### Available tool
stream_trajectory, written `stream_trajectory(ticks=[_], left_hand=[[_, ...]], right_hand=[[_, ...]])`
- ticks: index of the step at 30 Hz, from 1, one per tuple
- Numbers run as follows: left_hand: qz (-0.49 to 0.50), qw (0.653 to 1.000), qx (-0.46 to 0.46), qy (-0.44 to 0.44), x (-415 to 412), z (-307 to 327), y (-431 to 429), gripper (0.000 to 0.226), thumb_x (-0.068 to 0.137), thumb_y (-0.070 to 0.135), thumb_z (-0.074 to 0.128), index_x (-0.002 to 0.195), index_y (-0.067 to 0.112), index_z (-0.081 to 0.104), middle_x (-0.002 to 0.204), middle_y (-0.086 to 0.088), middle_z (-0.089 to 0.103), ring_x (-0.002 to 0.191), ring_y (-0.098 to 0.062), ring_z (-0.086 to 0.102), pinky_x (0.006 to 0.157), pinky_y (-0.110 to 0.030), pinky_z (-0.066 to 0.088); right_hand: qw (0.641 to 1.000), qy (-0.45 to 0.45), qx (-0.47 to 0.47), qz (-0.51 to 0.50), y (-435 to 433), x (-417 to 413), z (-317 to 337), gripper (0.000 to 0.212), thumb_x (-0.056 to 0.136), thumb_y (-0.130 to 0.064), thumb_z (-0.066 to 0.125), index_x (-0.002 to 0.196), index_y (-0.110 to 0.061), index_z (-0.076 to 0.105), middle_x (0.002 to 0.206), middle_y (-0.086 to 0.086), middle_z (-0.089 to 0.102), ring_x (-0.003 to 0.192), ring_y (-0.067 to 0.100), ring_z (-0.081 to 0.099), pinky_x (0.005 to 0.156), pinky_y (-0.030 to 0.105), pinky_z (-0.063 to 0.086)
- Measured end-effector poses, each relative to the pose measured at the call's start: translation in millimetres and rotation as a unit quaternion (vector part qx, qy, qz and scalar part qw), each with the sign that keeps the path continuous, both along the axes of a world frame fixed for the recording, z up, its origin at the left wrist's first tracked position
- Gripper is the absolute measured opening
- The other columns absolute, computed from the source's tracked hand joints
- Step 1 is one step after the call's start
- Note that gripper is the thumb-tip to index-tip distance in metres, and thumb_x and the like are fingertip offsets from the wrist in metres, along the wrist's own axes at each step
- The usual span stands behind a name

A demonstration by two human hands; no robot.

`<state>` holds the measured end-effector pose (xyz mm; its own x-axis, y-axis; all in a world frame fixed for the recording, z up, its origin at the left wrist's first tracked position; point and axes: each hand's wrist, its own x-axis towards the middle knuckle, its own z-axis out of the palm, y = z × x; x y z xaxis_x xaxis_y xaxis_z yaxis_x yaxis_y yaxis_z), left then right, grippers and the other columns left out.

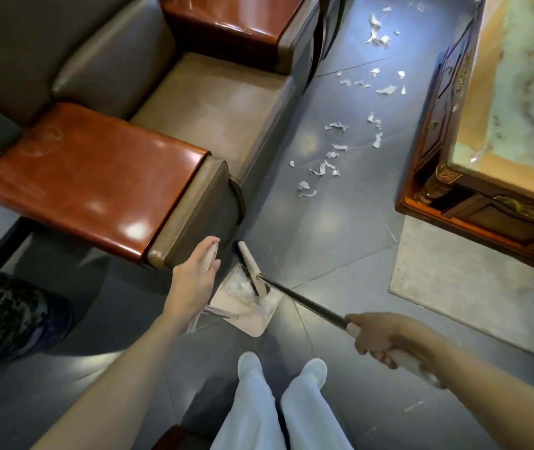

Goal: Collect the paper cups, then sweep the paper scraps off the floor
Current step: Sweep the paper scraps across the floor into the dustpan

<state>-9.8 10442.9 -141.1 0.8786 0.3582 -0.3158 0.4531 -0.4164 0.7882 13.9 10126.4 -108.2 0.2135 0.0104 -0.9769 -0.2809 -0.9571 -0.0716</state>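
The paper scraps [321, 170] are seen as small, torn, crumpled white pieces, irregular in shape, some curled into thin strips. They are scattered in loose clusters over the dark grey tiled floor [340, 228] in front of the sofa [213, 102], in the aisle between the sofa and the coffee table [486, 131]. The nearest cluster lies just off the sofa's near front corner. Further scraps are strung along the aisle, up to a denser heap beyond the sofa's far armrest.

A pale dustpan [246, 311] is set on the floor just in front of the sofa's near armrest. Its tray is dusted with whitish matter, whose nature cannot be told. The broom [304, 303] is made up of a black shaft, a white grip and a white head with dark bristles; the head is laid into the dustpan.

The hands are held apart. The left hand [194, 277] is closed round the dustpan's white upright handle, beside the sofa's near armrest. The right hand [379, 336] is clamped on the broom's white grip, farther from the sofa. White shoes [249, 362] and pale trousers are visible below the dustpan. A pale rug [454, 287] lies across the aisle from the sofa, and a dark patterned vase [6, 313] stands at the sofa's near end.
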Motion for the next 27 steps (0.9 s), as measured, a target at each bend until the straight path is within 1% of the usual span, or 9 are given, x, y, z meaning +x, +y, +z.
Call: stream_trajectory(ticks=[3,6,9,11,14,17,19,23,27], left_hand=[[-0.010,1.000,0.000,-0.006,3,2,1,0.038,0.095,0.023,0.057,0.111,0.057,0.053,0.075,0.002,0.061,0.052,-0.009,0.050,0.059,-0.039,0.049],[-0.029,0.999,0.005,-0.023,10,2,-5,0.037,0.095,0.022,0.057,0.113,0.054,0.053,0.067,0.007,0.056,0.054,-0.014,0.051,0.063,-0.048,0.052],[-0.050,0.997,0.016,-0.049,26,5,-12,0.038,0.094,0.020,0.058,0.113,0.053,0.053,0.060,0.012,0.055,0.054,-0.015,0.051,0.065,-0.048,0.053],[-0.062,0.996,0.022,-0.064,43,6,-19,0.039,0.093,0.020,0.059,0.114,0.052,0.053,0.064,0.015,0.059,0.055,-0.017,0.053,0.068,-0.046,0.052],[-0.062,0.994,0.017,-0.091,74,10,-33,0.040,0.093,0.020,0.059,0.116,0.052,0.052,0.083,0.004,0.066,0.068,-0.028,0.057,0.071,-0.048,0.052],[-0.078,0.991,0.021,-0.102,114,15,-51,0.041,0.093,0.020,0.059,0.117,0.053,0.051,0.078,0.008,0.064,0.059,-0.021,0.053,0.067,-0.047,0.053],[-0.083,0.991,0.019,-0.104,143,16,-66,0.040,0.094,0.019,0.059,0.118,0.050,0.051,0.080,0.003,0.064,0.057,-0.018,0.052,0.065,-0.043,0.052],[-0.073,0.993,0.017,-0.093,212,3,-96,0.036,0.095,0.020,0.057,0.117,0.048,0.052,0.067,0.010,0.052,0.051,-0.008,0.047,0.059,-0.037,0.045],[-0.044,0.996,0.020,-0.074,281,1,-126,0.034,0.097,0.017,0.056,0.125,0.036,0.054,0.079,0.001,0.054,0.059,-0.013,0.047,0.065,-0.037,0.045]], right_hand=[[0.998,-0.017,-0.004,-0.053,-21,13,17,0.064,0.087,-0.008,0.052,0.141,-0.037,0.034,0.062,0.006,0.050,0.042,0.011,0.043,0.042,0.019,0.041],[0.997,-0.038,-0.005,-0.074,-33,17,29,0.071,0.087,-0.009,0.051,0.144,-0.044,0.026,0.058,0.006,0.050,0.039,0.010,0.044,0.042,0.020,0.043],[0.993,-0.056,-0.021,-0.106,-44,25,35,0.071,0.087,-0.010,0.053,0.142,-0.046,0.028,0.053,0.005,0.050,0.034,0.009,0.044,0.042,0.020,0.044],[0.990,-0.062,-0.033,-0.122,-52,33,39,0.071,0.087,-0.009,0.055,0.142,-0.046,0.030,0.049,0.003,0.051,0.032,0.009,0.044,0.041,0.020,0.043],[0.987,-0.073,-0.034,-0.140,-65,49,46,0.071,0.086,-0.008,0.055,0.142,-0.045,0.031,0.050,0.003,0.051,0.031,0.009,0.044,0.041,0.020,0.043],[0.982,-0.093,-0.024,-0.161,-82,75,52,0.069,0.086,-0.006,0.052,0.142,-0.042,0.033,0.042,0.001,0.048,0.030,0.009,0.042,0.039,0.018,0.041],[0.978,-0.109,-0.017,-0.179,-96,103,52,0.070,0.087,-0.005,0.049,0.145,-0.040,0.031,0.046,0.002,0.047,0.032,0.010,0.041,0.039,0.018,0.039],[0.976,-0.144,-0.016,-0.163,-120,188,37,0.070,0.089,-0.001,0.048,0.148,-0.032,0.027,0.066,0.008,0.048,0.044,0.013,0.042,0.036,0.016,0.037],[0.974,-0.165,-0.007,-0.153,-138,294,19,0.062,0.092,-0.003,0.048,0.148,-0.022,0.028,0.070,0.009,0.049,0.050,0.013,0.043,0.036,0.018,0.037]])
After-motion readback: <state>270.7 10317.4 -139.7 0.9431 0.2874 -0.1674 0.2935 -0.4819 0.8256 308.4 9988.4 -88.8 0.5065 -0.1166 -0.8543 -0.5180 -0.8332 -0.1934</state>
